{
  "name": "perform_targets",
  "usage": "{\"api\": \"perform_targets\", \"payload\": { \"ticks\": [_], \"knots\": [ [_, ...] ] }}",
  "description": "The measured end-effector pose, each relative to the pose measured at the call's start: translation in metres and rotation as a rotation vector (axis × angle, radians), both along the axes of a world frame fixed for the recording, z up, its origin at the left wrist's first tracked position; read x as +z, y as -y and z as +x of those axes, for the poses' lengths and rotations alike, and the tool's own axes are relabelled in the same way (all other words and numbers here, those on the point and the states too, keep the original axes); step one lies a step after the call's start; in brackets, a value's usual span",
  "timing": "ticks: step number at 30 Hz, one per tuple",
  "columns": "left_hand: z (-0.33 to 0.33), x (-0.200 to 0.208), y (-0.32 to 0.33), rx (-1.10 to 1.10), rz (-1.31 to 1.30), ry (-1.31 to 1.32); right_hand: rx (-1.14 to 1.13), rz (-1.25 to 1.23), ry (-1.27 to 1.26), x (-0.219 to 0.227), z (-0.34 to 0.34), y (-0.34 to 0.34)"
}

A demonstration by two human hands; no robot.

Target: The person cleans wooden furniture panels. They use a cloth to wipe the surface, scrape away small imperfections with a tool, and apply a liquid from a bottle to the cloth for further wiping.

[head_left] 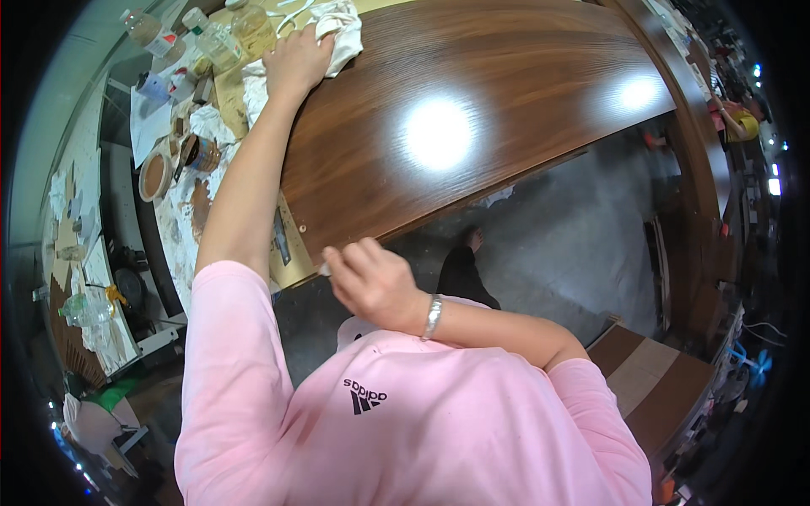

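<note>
Cloth (344, 35) part-hidden by left hand (298, 61)

Pale object (325, 270) mostly hidden in right grip (375, 282), panel (506, 51) cut off above, rightmost clutter (697, 63) blurred

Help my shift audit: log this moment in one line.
left hand: on white cloth; right hand: curled near brown panel; bottles: left of cloth
</note>
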State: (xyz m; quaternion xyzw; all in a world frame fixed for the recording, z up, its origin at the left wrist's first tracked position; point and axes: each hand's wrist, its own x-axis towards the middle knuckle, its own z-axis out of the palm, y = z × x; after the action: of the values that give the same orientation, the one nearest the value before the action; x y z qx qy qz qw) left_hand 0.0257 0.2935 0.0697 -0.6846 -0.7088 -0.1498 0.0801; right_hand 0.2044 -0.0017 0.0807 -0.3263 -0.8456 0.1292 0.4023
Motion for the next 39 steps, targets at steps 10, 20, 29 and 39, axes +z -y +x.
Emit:
{"api": "perform_targets", "payload": {
  "ticks": [10, 20, 29, 39],
  "knots": [
    [0.007, 0.009, 0.004, -0.005, -0.015, 0.029, -0.011, 0.104, 0.036, 0.0, -0.016, 0.0],
    [0.013, 0.015, 0.008, -0.016, -0.096, 0.041, -0.081, 0.058, 0.072, 0.011, 0.012, -0.006],
    [0.014, 0.021, 0.011, -0.033, -0.007, 0.066, -0.806, 0.074, 0.189, 0.011, 0.21, -0.071],
    [0.06, 0.008, 0.057, -0.417, -0.014, 0.366, -0.711, -0.095, -0.388, 0.041, 0.261, -0.167]
  ]
}}
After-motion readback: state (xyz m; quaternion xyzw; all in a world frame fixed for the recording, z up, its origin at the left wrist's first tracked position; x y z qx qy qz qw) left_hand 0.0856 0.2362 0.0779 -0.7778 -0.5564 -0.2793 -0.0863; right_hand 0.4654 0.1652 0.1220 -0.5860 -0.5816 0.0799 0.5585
